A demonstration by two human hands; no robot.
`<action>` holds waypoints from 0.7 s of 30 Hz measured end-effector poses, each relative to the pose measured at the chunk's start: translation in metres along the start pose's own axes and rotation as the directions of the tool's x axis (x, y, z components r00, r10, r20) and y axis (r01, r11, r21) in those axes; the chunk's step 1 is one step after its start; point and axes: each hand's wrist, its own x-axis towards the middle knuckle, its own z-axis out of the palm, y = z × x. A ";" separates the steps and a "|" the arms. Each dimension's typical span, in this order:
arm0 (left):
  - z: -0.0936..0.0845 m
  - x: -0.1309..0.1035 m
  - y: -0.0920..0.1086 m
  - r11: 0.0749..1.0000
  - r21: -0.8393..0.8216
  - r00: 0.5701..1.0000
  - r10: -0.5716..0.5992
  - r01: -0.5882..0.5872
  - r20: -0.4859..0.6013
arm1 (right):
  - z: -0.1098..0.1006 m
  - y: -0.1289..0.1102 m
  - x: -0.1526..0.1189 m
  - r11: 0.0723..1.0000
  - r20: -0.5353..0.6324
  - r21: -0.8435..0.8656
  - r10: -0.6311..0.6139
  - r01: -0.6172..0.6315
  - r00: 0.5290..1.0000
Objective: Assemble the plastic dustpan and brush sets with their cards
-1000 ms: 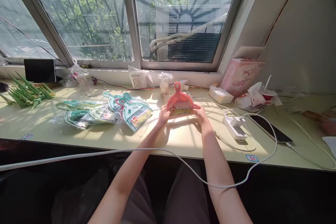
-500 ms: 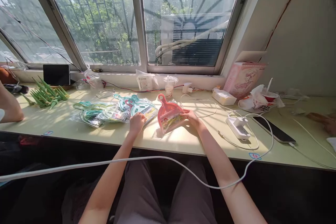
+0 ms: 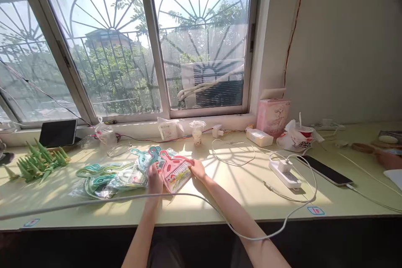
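A pale yellow-green surface (image 3: 232, 201) runs beneath a metal-framed window (image 3: 201, 50), sunlight lying across it in bright patches. To my left stand spiky green plants (image 3: 42, 161) with a dark tablet (image 3: 58, 132) behind them. Along the sill side are a clear cup (image 3: 197, 134) and a pink box (image 3: 273, 118); to my right, a white power strip (image 3: 284, 176) lies near a phone (image 3: 325, 170). A white cable (image 3: 119, 197) crosses in front of me. At the far right another person's hand (image 3: 391, 159) shows.

I have the pink dustpan set (image 3: 176, 172) tilted between my hands, at the right end of the green and teal dustpan sets (image 3: 117, 178). My right grip (image 3: 194, 169) is pinched on its right edge. My left grip (image 3: 156, 178) is at its left edge; how firmly it is closed I cannot tell.

Half a second ago I held the set farther right, over sunlit surface, with my left grip at the pile. Now its pale bristles show, and my view has tipped up, taking in more wall (image 3: 339, 50).
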 end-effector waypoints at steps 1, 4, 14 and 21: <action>0.001 -0.002 -0.003 1.000 0.001 0.997 -0.007 0.007 -0.074 | 0.005 -0.003 0.002 1.000 0.004 0.025 -0.016 0.016 1.000; 0.001 -0.003 -0.011 0.988 -0.096 0.968 -0.135 0.117 -0.212 | 0.023 -0.010 0.003 0.996 -0.016 0.082 -0.020 0.021 1.000; 0.012 -0.003 -0.011 0.975 -0.116 0.974 -0.203 0.190 -0.105 | 0.074 -0.019 0.006 0.989 -0.033 0.143 -0.028 0.033 0.999; 0.005 0.027 -0.011 0.994 -0.104 0.997 -0.047 0.041 -0.058 | 0.076 -0.020 0.025 0.999 -0.060 0.051 0.014 -0.011 0.998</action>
